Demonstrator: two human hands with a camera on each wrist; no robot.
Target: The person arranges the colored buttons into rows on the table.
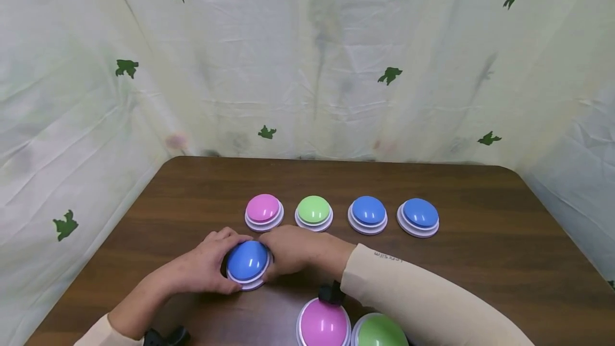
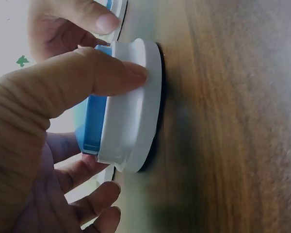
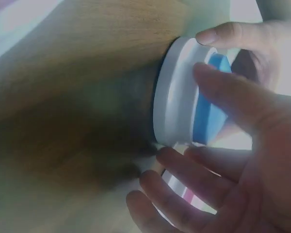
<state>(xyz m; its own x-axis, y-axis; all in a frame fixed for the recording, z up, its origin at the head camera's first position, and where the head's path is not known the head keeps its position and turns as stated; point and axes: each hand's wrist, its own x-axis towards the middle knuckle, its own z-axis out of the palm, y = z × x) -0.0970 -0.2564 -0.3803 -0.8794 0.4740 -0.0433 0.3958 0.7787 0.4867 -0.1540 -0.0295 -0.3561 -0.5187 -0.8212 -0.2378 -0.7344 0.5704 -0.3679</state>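
Observation:
A blue dome push button [image 1: 247,260] with a white two-step base stands on the brown table, left of the middle. My left hand [image 1: 210,265] holds it from the left, thumb on the near side and fingers toward the far side. From the right, my right hand [image 1: 290,250] grips the same button. In the left wrist view the left thumb presses on the white base [image 2: 128,107]. The right wrist view has the right thumb at the base's upper step [image 3: 177,97], its fingers curving round the other side. The base sits low over the tabletop.
Behind the hands runs a row of buttons: pink [image 1: 262,210], green [image 1: 313,211], blue [image 1: 368,212] and another blue [image 1: 420,215]. Nearer, a larger-looking pink button [image 1: 324,325] and a green one [image 1: 381,332] lie by the right forearm. A leaf-printed curtain [image 1: 298,68] hangs behind the table [image 1: 504,282].

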